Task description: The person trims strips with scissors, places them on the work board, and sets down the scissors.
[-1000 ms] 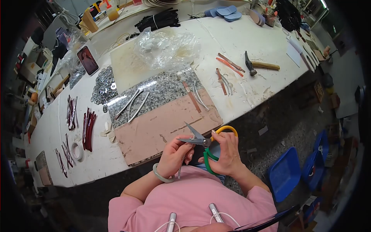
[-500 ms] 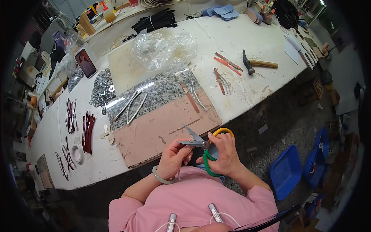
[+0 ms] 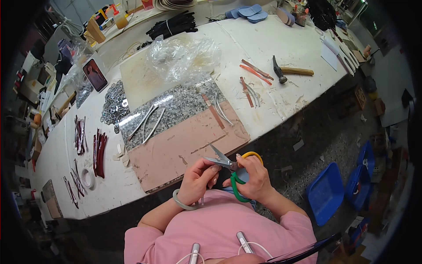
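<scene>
In my right hand (image 3: 254, 178) are scissors (image 3: 233, 166) with one yellow and one green handle, their blades spread apart and pointing left. My left hand (image 3: 196, 181) pinches a thin strip (image 3: 202, 202), mostly hidden by the fingers, whose end hangs below the palm. The lower blade reaches the left fingertips. Both hands are in front of my body, just off the near edge of a pinkish board (image 3: 176, 158). Pale curved strips (image 3: 154, 125) and a brown strip (image 3: 213, 112) lie on the granite slab (image 3: 176, 103) and board.
Dark red strips (image 3: 100, 153), a tape roll (image 3: 88, 178) and a pile of metal rings (image 3: 115, 105) are at the left. A phone (image 3: 95, 75) leans behind them. A hammer (image 3: 292, 70) lies at the right, plastic film (image 3: 182, 57) at the back, a blue basket (image 3: 325, 193) below.
The view has shifted slightly, moving the table items left. The scissors have tilted a little, with their blades still apart. Both hands keep nearly the same place and hold.
</scene>
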The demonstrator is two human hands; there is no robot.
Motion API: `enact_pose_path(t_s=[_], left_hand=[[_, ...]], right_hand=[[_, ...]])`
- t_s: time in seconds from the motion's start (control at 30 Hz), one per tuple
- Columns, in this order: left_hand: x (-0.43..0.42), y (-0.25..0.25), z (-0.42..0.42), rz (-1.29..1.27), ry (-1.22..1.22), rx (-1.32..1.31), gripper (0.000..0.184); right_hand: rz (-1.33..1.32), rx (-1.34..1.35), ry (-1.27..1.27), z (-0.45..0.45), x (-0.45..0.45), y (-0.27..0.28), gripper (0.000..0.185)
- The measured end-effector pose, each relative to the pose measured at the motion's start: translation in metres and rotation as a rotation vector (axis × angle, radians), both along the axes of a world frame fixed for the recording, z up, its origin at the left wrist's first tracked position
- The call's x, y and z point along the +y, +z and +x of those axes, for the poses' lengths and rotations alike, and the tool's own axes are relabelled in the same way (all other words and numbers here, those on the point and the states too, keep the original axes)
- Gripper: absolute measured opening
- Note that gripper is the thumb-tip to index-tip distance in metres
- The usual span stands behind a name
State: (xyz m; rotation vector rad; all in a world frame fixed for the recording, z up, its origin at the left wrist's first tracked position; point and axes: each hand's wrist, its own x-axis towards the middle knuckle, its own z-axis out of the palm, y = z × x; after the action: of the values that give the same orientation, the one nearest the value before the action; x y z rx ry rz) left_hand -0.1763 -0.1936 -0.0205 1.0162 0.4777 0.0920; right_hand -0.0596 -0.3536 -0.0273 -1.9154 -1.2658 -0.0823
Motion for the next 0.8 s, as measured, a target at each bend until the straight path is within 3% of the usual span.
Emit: enact_pose_path(t_s=[0.57, 0.8], left_hand=[[0.000, -0.005, 0.010, -0.196, -0.200, 0.055, 0.014], [-0.002, -0.001, 0.022, -0.319, -0.306, 0.145, 0.020]], right_hand=[[0.023, 0.036, -0.103, -0.008, -0.032, -0.012, 0.075], [0.003, 0.225, -0.129, -0.019, -0.057, -0.021, 0.066]])
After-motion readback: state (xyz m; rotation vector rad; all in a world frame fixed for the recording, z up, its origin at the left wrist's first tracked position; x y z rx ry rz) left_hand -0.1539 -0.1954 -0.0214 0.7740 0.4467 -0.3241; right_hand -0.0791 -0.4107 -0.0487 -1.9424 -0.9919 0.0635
